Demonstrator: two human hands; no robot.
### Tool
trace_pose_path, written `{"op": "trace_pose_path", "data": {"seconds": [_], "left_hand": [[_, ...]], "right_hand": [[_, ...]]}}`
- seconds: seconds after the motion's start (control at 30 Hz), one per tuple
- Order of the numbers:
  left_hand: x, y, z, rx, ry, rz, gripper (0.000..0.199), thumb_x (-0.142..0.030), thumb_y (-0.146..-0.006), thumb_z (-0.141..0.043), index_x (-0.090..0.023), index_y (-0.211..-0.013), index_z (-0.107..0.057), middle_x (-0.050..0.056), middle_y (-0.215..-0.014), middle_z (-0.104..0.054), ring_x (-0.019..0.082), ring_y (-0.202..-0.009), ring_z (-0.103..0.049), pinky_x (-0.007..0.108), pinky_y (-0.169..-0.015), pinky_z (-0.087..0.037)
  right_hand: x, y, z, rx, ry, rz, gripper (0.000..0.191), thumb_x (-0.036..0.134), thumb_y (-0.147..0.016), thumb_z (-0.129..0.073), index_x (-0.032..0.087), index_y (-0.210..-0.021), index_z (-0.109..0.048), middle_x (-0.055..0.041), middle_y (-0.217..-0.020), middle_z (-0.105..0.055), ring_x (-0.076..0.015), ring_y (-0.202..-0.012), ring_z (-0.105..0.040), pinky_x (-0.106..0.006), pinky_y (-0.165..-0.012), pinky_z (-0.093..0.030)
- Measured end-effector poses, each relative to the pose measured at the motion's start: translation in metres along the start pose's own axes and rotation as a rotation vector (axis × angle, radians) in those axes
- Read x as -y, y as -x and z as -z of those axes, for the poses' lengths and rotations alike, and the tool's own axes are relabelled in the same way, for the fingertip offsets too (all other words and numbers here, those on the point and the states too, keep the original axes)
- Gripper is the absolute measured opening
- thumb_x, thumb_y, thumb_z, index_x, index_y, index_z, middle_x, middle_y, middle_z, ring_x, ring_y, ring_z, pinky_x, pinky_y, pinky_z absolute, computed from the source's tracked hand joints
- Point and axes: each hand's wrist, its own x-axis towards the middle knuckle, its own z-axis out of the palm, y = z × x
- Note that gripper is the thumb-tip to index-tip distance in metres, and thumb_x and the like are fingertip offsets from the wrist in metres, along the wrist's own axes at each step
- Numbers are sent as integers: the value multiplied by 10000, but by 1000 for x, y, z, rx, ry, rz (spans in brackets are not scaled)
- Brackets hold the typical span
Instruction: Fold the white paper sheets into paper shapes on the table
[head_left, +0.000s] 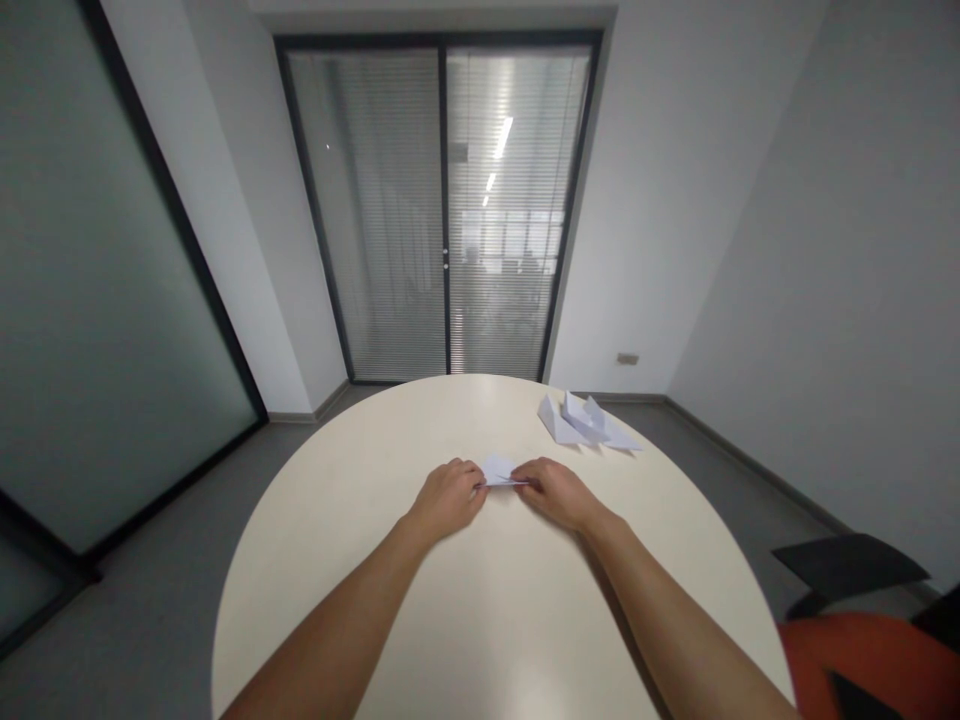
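Note:
Between my two hands is a small piece of folded white paper (pixel 498 470), held near the middle of the round table. My left hand (pixel 452 496) grips its left end, the fingers curled and the thumb below. At the right end, my right hand (pixel 557 491) pinches the paper between thumb and fingers. The paper's outer ends are hidden by my fingers. Beyond my right hand, several folded white paper pieces (pixel 585 420) lie close together, some with points standing up.
The round cream table (pixel 330 560) fills the space in front of me. A chair with a red-orange seat (pixel 862 660) and a black armrest (pixel 851 562) stands at the right. Behind the table are glass doors with blinds (pixel 442 210) and white walls.

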Motion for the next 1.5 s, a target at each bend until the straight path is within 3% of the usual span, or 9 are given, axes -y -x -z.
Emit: {"op": "trace_pose_path", "data": {"seconds": [0.23, 0.47, 0.63, 0.83, 1.1, 1.23, 1.4, 1.5], "left_hand": [[1, 0, -1, -4, 14, 11, 309, -290, -1015, -410, -197, -1032, -704, 80, -1029, -709, 228, -1008, -605, 347, -918, -467], [-1, -2, -1, 7, -46, 106, 336, -307, -1035, -361, -181, -991, -670, 79, -1018, -681, 217, -983, -601, 331, -887, -467], [0, -4, -2, 16, -63, 164, 304, -320, -1022, -399, -194, -970, -671, 75, -1007, -675, 217, -983, -608, 329, -884, -467], [1, -4, -5, 1, -27, 243, 192, -284, -973, -501, -219, -1087, -642, 47, -1028, -689, 210, -983, -612, 321, -870, -462], [0, -4, -8, -8, -59, 228, 190, -259, -965, -510, -225, -1096, -643, 50, -1081, -666, 214, -1014, -602, 332, -893, -463], [-1, -5, -9, -14, -66, 218, 206, -224, -962, -501, -226, -1104, -651, 48, -1104, -662, 216, -1021, -606, 340, -898, -473], [2, -6, -13, -19, -47, 212, 214, -229, -976, -469, -226, -1064, -665, 55, -1073, -678, 219, -1031, -610, 348, -927, -478], [0, -5, -14, -63, -8, 221, 301, -182, -952, -448, -206, -1199, -619, 72, -1190, -659, 222, -1142, -584, 355, -1006, -462]], "right_hand": [[4, 1, 2, -37, 24, -25, 297, 325, -969, -478, 172, -839, -696, -77, -856, -703, -201, -801, -610, -277, -736, -414], [-3, -2, -5, -49, -34, -43, 352, 375, -1020, -382, 183, -887, -645, -70, -829, -684, -203, -770, -601, -288, -702, -396], [-5, -1, -7, -63, -116, -42, 315, 332, -1013, -387, 196, -1109, -654, -88, -1028, -724, -226, -913, -650, -310, -796, -443], [-7, -3, -16, -124, -91, -120, 425, 289, -959, -480, 179, -1363, -551, -118, -1168, -703, -233, -1006, -660, -342, -898, -478], [-3, -3, -18, -125, -5, 11, 350, 220, -958, -461, 204, -1251, -651, -109, -1242, -640, -217, -1104, -621, -345, -980, -483], [5, -5, -20, -112, 121, 24, 340, 233, -962, -472, 194, -1236, -671, -125, -1324, -618, -259, -1219, -574, -424, -1067, -432], [23, -6, -29, 46, 107, 106, 502, 380, -1005, -418, 161, -1450, -488, -144, -1530, -446, -311, -1458, -333, -532, -1172, -299], [29, -5, -32, 147, 86, 93, 620, 471, -1001, -399, 121, -1513, -393, -168, -1577, -357, -316, -1481, -282, -537, -1196, -259]]}}
